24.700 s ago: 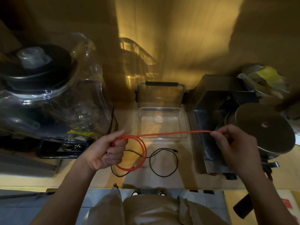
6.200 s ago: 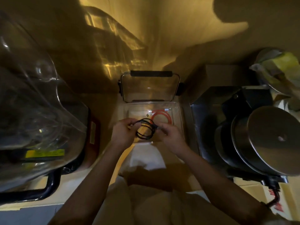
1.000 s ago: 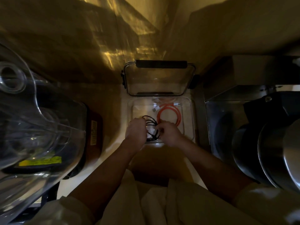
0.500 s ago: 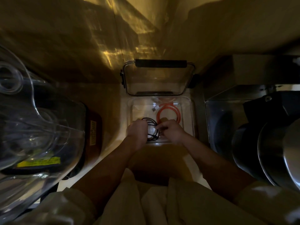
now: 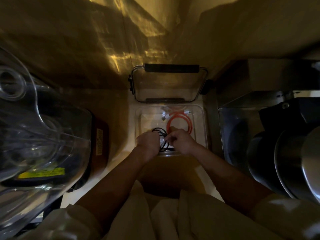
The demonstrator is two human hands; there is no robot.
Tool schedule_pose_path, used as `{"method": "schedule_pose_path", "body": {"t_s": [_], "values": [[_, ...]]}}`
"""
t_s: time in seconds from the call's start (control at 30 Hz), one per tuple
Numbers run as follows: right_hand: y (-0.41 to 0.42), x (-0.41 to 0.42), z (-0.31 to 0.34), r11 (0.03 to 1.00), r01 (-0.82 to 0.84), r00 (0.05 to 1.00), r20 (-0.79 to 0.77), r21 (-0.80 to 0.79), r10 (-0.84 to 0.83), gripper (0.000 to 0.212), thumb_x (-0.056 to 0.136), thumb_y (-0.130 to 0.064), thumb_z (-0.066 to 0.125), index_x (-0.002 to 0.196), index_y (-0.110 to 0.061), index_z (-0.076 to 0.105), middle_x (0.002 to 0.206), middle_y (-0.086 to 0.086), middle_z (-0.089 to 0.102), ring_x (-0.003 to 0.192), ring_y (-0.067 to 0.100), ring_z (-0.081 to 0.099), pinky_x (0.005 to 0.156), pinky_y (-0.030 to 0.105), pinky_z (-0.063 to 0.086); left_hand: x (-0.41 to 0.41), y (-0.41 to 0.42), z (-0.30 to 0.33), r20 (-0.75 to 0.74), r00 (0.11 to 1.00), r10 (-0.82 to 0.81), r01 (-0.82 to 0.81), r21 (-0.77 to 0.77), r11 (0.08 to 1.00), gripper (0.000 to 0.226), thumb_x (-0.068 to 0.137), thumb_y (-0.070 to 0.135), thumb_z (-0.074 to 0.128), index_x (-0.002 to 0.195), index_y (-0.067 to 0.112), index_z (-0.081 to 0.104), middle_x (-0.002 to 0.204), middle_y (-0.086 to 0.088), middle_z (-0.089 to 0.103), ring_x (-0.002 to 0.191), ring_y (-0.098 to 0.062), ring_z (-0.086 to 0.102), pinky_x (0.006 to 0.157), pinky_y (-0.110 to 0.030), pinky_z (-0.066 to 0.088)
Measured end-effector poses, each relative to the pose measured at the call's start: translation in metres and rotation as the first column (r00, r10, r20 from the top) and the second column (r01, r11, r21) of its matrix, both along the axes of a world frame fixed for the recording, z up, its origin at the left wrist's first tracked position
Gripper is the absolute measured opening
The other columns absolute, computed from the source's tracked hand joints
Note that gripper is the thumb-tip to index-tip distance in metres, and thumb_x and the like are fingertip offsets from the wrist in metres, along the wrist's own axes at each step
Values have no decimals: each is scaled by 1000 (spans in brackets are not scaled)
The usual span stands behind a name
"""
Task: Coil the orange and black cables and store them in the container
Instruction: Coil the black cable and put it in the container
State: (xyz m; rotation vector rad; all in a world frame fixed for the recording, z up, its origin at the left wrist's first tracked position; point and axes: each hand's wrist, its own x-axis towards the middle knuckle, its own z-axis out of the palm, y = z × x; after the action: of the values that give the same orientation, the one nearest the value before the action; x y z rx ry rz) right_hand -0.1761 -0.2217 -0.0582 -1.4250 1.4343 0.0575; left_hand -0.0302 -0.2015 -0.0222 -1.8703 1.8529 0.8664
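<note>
While the orange cable [image 5: 180, 122] lies coiled in the container [image 5: 204, 129], left hand [image 5: 149, 144] and right hand [image 5: 181, 142] both grip the black cable [image 5: 161, 134] inside it.

Clear plastic container [image 5: 205, 129]: orange coiled cable [image 5: 189, 122] with white ends at its far side, black coiled cable [image 5: 160, 131] at its near side. Black-handled clear lid [image 5: 170, 84] behind it.

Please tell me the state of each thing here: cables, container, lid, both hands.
orange cable: coiled, lying in the container
black cable: coiled, held over the container
container: open
lid: off, leaning behind
left hand: gripping black cable
right hand: gripping black cable
</note>
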Motion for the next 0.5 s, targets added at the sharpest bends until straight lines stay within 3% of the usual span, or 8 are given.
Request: {"method": "schedule_pose_path", "body": {"t_s": [0.1, 0.17, 0.3, 0.4, 0.5], "values": [[0, -3, 0, 989, -116, 993, -14, -90, 115, 28, 85, 12, 52, 99, 3, 74, 103, 18, 63, 96, 34, 61, 82, 31, 47, 2, -1, 7, 8, 989, -148, 147, 74, 986, 26, 89, 6, 53, 112, 9, 64, 121, -11, 65, 114, -29, 60, 89, -39, 47], [0, -4, 1, 983, -159, 987, -23, -95, 158, 27, 87, 11, 52, 99, 2, 74, 98, 11, 57, 92, 29, 58, 81, 31, 44, 4, 0, 9, 24, 980, -200, 199, 39, 979, 26, 88, 6, 54, 109, 12, 65, 118, -10, 66, 113, -28, 61, 89, -38, 45], [-3, -2, 8, 984, -149, 989, -26, -99, 147, 28, 87, 10, 50, 100, 3, 73, 96, 10, 57, 92, 29, 58, 84, 35, 45, 9, 4, 6, 14, 989, -146, 146, -78, 986, 26, 87, 6, 55, 106, 15, 70, 113, -9, 67, 105, -28, 64, 83, -36, 50], [-3, -4, 9, 990, -106, 994, -2, -91, 106, 25, 88, 7, 51, 98, 2, 73, 93, 2, 55, 89, 19, 53, 85, 36, 45, 9, 6, 5, -27, 994, -110, 106, -108, 988, 32, 86, 5, 56, 113, 17, 70, 114, -8, 68, 104, -28, 66, 83, -36, 52], [-1, -4, 13, 994, -32, 998, 42, -108, 37, 23, 87, 6, 54, 97, 0, 73, 95, 4, 61, 92, 23, 58, 89, 46, 48, 10, 7, 6, -65, 995, -77, 67, -149, 987, 30, 85, 8, 56, 109, 18, 72, 109, -8, 69, 99, -28, 67, 78, -34, 52]]}}
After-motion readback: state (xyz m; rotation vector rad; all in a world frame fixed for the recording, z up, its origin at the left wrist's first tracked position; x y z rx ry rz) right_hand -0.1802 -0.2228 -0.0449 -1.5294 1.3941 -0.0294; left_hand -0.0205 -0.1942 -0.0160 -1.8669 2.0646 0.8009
